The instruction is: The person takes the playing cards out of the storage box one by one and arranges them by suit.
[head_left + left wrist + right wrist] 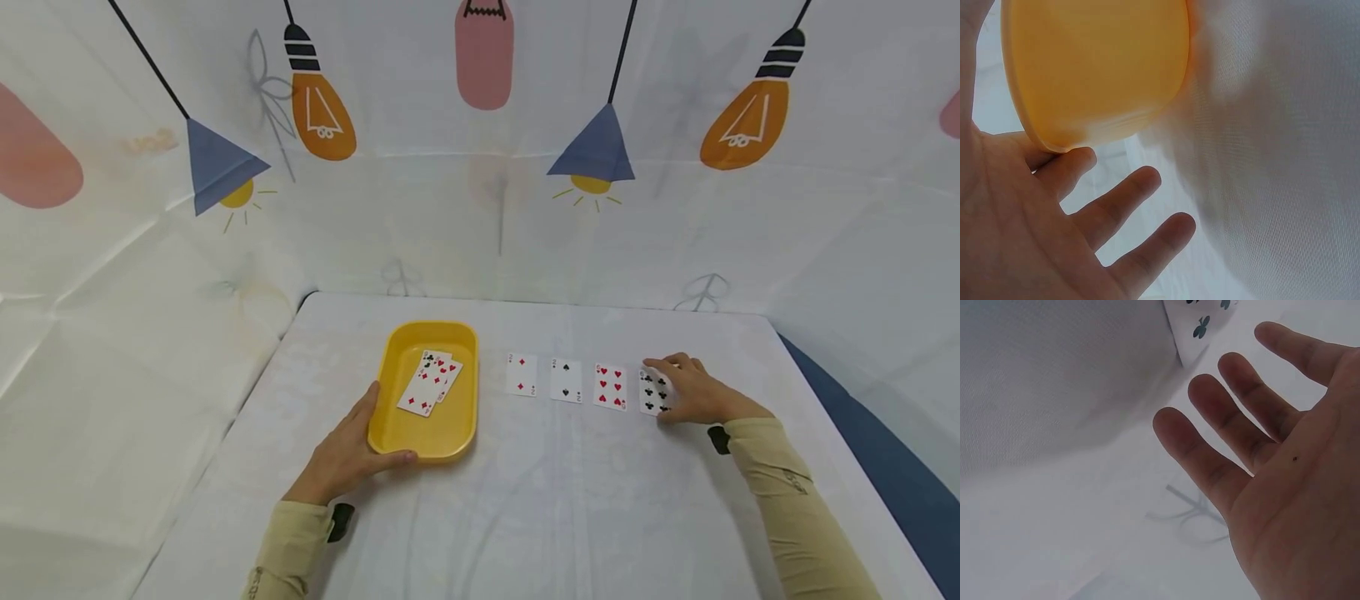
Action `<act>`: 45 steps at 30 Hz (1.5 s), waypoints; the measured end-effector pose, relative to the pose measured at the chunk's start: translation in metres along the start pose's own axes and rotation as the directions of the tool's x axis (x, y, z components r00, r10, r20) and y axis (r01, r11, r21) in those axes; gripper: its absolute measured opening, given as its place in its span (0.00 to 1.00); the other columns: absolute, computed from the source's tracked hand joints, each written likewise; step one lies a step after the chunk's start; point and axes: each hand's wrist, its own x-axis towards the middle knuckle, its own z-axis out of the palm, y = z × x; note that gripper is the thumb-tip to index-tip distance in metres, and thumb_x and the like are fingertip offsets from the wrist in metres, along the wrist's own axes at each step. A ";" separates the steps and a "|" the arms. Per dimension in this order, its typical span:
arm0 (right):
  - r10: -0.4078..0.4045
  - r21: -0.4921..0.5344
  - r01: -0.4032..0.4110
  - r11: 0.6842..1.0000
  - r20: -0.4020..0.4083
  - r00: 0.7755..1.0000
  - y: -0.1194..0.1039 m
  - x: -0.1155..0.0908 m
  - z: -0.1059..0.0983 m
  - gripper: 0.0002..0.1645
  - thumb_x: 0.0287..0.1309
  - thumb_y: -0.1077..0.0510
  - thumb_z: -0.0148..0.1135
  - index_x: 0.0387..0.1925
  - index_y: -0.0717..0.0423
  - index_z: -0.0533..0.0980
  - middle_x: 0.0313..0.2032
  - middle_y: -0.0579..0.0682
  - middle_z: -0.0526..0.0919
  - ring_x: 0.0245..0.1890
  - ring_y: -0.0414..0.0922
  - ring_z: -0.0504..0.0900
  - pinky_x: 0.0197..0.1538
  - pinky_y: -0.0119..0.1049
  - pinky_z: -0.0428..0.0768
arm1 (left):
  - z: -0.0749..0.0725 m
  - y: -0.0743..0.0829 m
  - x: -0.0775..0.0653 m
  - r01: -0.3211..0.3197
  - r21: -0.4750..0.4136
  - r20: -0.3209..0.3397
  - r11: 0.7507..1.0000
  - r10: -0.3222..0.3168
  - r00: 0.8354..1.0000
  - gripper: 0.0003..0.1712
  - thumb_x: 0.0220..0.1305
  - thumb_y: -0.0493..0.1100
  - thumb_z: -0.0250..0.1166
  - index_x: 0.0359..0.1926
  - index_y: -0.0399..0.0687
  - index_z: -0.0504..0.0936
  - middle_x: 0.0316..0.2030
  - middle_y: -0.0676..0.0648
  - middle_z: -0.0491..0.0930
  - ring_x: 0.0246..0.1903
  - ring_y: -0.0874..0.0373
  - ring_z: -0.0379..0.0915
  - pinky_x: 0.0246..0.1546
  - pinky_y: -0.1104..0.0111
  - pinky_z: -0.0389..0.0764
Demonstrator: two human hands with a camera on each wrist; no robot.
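Note:
In the head view my left hand (341, 454) holds the yellow tray (378, 429) at its near left corner, thumb along the near end and fingers on the side. In the left wrist view two fingers stand free of the tray (1097, 69). A few overlapping playing cards (423, 387) lie in it, a diamonds card on top. My right hand (697, 392) spans the clubs card (654, 396) at the right end of a row, fingertips at its far edge and thumb at its near edge. In the right wrist view the fingers are nearly straight, beside the clubs card (1191, 325).
Left of the clubs card lie a six of hearts (610, 387), a two of spades (566, 381) and a two of diamonds (521, 374), face up in a row. All stand on a white-covered table (525, 517). A printed fabric wall (420, 208) rises behind its far edge.

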 end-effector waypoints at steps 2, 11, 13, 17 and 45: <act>-0.006 0.003 0.006 1.000 -0.007 1.000 -0.001 0.000 0.000 0.55 0.40 0.55 0.81 0.70 0.62 0.65 0.61 0.73 0.64 0.56 0.67 0.66 0.51 0.63 0.75 | 0.000 0.000 0.000 0.003 0.002 0.002 1.000 -0.003 1.000 0.81 0.41 0.80 0.72 0.82 0.54 0.34 0.80 0.43 0.44 0.75 0.38 0.49 0.68 0.37 0.59; -0.027 0.039 0.030 0.999 -0.072 0.997 -0.005 0.004 0.002 0.52 0.52 0.51 0.76 0.73 0.58 0.62 0.62 0.69 0.64 0.60 0.63 0.65 0.55 0.66 0.74 | 0.000 0.001 0.001 0.008 -0.003 -0.002 1.000 -0.008 1.000 0.81 0.40 0.80 0.72 0.82 0.54 0.35 0.80 0.43 0.45 0.75 0.39 0.49 0.69 0.38 0.59; -0.018 0.041 0.021 0.999 -0.080 0.997 -0.007 0.006 0.002 0.51 0.55 0.48 0.75 0.74 0.57 0.61 0.63 0.68 0.63 0.62 0.63 0.64 0.56 0.68 0.73 | 0.001 0.000 0.001 0.008 0.000 -0.003 1.000 -0.008 1.000 0.81 0.41 0.80 0.73 0.82 0.54 0.35 0.80 0.43 0.45 0.75 0.39 0.49 0.68 0.38 0.59; -0.013 0.070 0.021 0.997 -0.108 0.994 -0.016 0.009 -0.001 0.49 0.59 0.44 0.71 0.74 0.57 0.61 0.64 0.66 0.64 0.61 0.62 0.68 0.54 0.66 0.75 | 0.001 0.001 0.002 0.004 0.000 -0.010 1.000 -0.004 1.000 0.80 0.42 0.79 0.73 0.82 0.54 0.35 0.80 0.43 0.45 0.75 0.39 0.50 0.68 0.37 0.60; -0.050 0.192 0.097 0.977 -0.239 0.970 -0.086 0.038 0.005 0.49 0.60 0.36 0.68 0.75 0.49 0.61 0.65 0.56 0.66 0.58 0.58 0.74 0.52 0.60 0.77 | -0.004 0.006 -0.001 -0.023 -0.022 -0.016 0.999 0.023 1.000 0.80 0.41 0.79 0.73 0.82 0.51 0.37 0.80 0.44 0.46 0.75 0.41 0.51 0.69 0.40 0.60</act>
